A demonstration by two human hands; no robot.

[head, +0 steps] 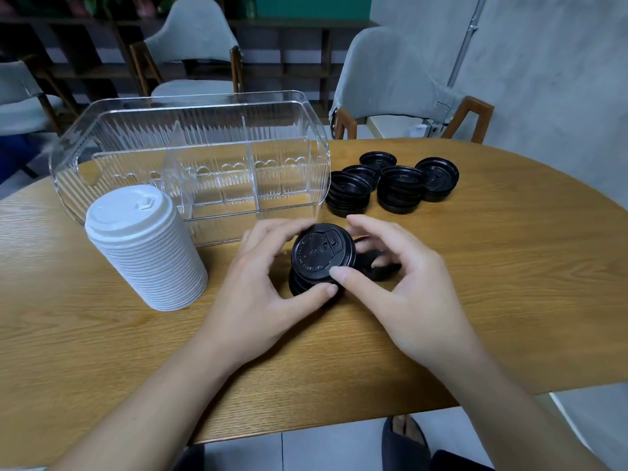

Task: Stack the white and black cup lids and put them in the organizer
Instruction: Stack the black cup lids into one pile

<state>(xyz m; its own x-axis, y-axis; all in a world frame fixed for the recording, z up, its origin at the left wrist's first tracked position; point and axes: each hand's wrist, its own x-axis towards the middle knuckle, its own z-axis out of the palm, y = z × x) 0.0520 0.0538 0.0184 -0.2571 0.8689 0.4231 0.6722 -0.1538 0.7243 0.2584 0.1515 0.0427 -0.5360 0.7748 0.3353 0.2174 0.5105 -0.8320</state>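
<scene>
1. Head view: a tall white lid stack [146,248] stands on the wooden table [509,266], left of the clear organizer [190,154].
2. Left hand [268,283] curls round a short black lid stack [319,263] near the table's middle.
3. Right hand [401,280] pinches its top lid.
4. More black lid piles [390,185] sit right of the organizer.

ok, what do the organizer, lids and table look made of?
Organizer: clear rigid plastic, ribbed and glossy; the table shows through it.
White lids: likely thin moulded plastic, matte, stacked rims visible.
Black lids: same look, slight sheen, embossed lettering.
Table: wood or wood-look laminate; grain pattern, can't tell which.
</scene>
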